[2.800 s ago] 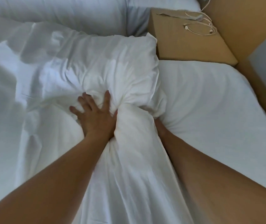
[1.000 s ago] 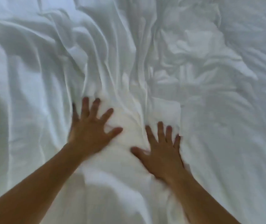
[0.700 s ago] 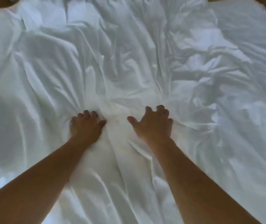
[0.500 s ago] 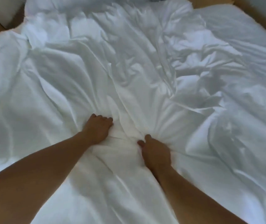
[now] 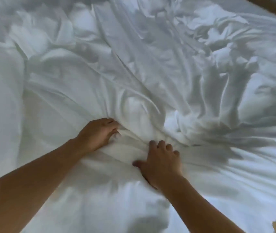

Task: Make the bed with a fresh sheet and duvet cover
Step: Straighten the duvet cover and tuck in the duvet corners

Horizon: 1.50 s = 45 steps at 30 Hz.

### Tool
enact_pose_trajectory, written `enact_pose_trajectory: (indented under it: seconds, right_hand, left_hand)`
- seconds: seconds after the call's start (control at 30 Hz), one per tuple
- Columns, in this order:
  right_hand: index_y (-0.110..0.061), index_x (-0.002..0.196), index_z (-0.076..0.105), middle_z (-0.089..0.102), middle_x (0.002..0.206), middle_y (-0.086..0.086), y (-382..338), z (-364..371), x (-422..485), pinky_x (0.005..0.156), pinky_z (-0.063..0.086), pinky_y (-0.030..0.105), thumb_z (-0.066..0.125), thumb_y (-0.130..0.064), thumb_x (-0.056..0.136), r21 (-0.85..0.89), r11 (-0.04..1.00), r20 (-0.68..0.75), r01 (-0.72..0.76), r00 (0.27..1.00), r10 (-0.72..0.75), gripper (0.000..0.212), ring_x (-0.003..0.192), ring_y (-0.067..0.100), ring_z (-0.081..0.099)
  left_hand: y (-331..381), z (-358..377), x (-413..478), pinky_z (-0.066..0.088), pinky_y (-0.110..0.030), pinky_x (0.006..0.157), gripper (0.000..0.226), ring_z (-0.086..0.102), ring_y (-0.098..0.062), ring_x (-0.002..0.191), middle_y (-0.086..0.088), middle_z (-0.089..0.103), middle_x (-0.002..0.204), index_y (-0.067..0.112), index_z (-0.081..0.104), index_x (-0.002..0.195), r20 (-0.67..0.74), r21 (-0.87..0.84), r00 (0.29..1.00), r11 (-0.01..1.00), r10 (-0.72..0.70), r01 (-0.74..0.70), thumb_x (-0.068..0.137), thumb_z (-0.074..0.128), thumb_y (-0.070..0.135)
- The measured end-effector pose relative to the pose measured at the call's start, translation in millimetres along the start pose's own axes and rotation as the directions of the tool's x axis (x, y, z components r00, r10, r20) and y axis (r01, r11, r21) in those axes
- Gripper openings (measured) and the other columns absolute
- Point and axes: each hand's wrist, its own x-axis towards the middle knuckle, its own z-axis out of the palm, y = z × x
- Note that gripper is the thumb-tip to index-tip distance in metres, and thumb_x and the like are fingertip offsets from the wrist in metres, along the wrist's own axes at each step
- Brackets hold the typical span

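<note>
Duvet cover (image 5: 133,73) lies crumpled over the bed, ahead of and under both hands. A bunched ridge sits between the hands, and the long folds run away from the person toward the far end, slanting slightly left. Left hand (image 5: 98,133) is further forward, fingers curled into a fold, gripping it. Right hand (image 5: 160,160) is nearer the body, just right of the ridge, fingers bent on the cloth, thumb spread. It is blurred, so cannot tell if it pinches. Next move is probably a pull back along the folds.
</note>
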Motion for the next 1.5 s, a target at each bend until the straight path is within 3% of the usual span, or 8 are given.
enact_pose_trajectory:
  seconds: [0.2, 0.37, 0.6, 0.7, 0.8, 0.97, 1.13, 1.5]
  right_hand:
    - [-0.021, 0.07, 0.058, 0.058, 0.072, -0.002, -83.6, 22.3, -65.2, 0.062, 0.043, 0.024, 0.043, -0.054, 0.093, 0.473, 0.867, 0.454, 0.156, 0.8, -0.392, 0.043, 0.083, 0.025, 0.061]
    - [-0.02, 0.119, 0.059, 0.063, 0.117, 0.005, -117.2, 30.1, -103.9, 0.095, 0.047, 0.04, 0.041, -0.085, 0.08, 0.213, 0.967, 0.358, -0.139, 0.932, 0.055, 0.078, 0.117, 0.031, 0.059]
    - [-0.033, 0.085, 0.066, 0.065, 0.073, -0.017, -190.9, 16.5, -188.0, 0.061, 0.043, 0.019, 0.05, -0.061, 0.086, 0.6, 0.796, 0.488, -0.077, 0.824, -0.288, 0.032, 0.068, -0.001, 0.06]
    - [-0.025, 0.116, 0.067, 0.07, 0.116, -0.003, -207.6, 35.8, -214.6, 0.093, 0.048, 0.035, 0.059, -0.048, 0.091, 0.45, 0.891, 0.6, -0.061, 0.759, -0.251, 0.035, 0.11, 0.02, 0.064]
    - [-0.031, 0.145, 0.044, 0.053, 0.142, -0.001, -252.6, 38.2, -189.9, 0.108, 0.042, 0.039, 0.07, -0.067, 0.074, 0.44, 0.892, 0.313, -0.104, 0.949, -0.043, 0.084, 0.131, 0.024, 0.05]
    - [-0.027, 0.142, 0.045, 0.061, 0.131, 0.006, -310.6, 84.8, -181.5, 0.099, 0.049, 0.039, 0.058, -0.038, 0.092, 0.233, 0.972, 0.167, -0.04, 0.986, 0.0, 0.053, 0.12, 0.031, 0.06]
    - [-0.025, 0.136, 0.057, 0.058, 0.139, 0.004, -312.8, 125.8, -196.4, 0.1, 0.043, 0.032, 0.053, -0.044, 0.095, 0.294, 0.95, 0.495, -0.101, 0.867, -0.061, 0.045, 0.127, 0.026, 0.055]
    - [-0.022, 0.131, 0.059, 0.062, 0.135, 0.003, -357.8, 132.4, -112.7, 0.105, 0.045, 0.034, 0.06, -0.081, 0.074, 0.295, 0.77, 0.538, -0.565, 0.764, 0.355, 0.082, 0.127, 0.025, 0.057]
  left_hand:
    - [-62.1, -40.0, -130.6, 0.039, -0.008, 0.068, 0.042, 0.056, 0.01, 0.078, 0.028, 0.062, 0.086, 0.046, 0.06, 0.089, 0.676, -0.115, 0.735, 0.979, -0.045, 0.166, 0.075, 0.044, 0.082]
    - [-89.8, -41.1, -140.0, 0.028, -0.038, 0.114, 0.047, 0.042, -0.006, 0.128, 0.025, 0.043, 0.132, 0.049, 0.057, 0.122, 0.446, 0.295, 0.887, 0.955, -0.118, -0.022, 0.085, 0.051, 0.075]
    - [-95.2, -80.3, -200.9, 0.041, -0.014, 0.056, 0.039, 0.061, -0.001, 0.069, 0.016, 0.065, 0.077, 0.045, 0.057, 0.089, 0.67, -0.014, 0.727, 0.976, -0.154, 0.219, 0.067, 0.067, 0.076]
    - [-106.9, -85.3, -226.1, 0.047, -0.037, 0.093, 0.092, 0.053, -0.012, 0.114, 0.016, 0.053, 0.118, 0.056, 0.03, 0.136, 0.539, 0.288, 0.81, 0.954, -0.229, 0.079, 0.057, 0.069, 0.078]
    - [-109.5, -58.5, -236.7, 0.016, -0.053, 0.122, 0.046, 0.038, -0.022, 0.138, 0.0, 0.045, 0.141, 0.033, 0.053, 0.136, 0.378, 0.392, 0.924, 0.915, -0.062, -0.099, 0.096, 0.049, 0.057]
    - [-163.9, -58.1, -258.8, 0.039, -0.031, 0.057, 0.031, 0.046, -0.012, 0.056, 0.007, 0.043, 0.058, 0.019, 0.052, 0.079, 0.003, -0.018, 0.98, 0.98, 0.197, -0.197, 0.102, 0.053, 0.039]
    - [-224.9, -45.3, -293.2, 0.04, -0.022, 0.063, 0.032, 0.052, 0.001, 0.066, 0.018, 0.054, 0.068, 0.039, 0.043, 0.075, 0.415, 0.076, 0.91, 0.997, -0.012, -0.022, 0.096, 0.048, 0.064]
    - [-275.1, 20.1, -252.3, 0.041, -0.044, 0.107, 0.094, 0.051, -0.03, 0.131, -0.006, 0.053, 0.141, 0.027, 0.039, 0.141, 0.533, 0.097, 0.821, 0.978, -0.207, 0.183, 0.075, 0.035, 0.093]
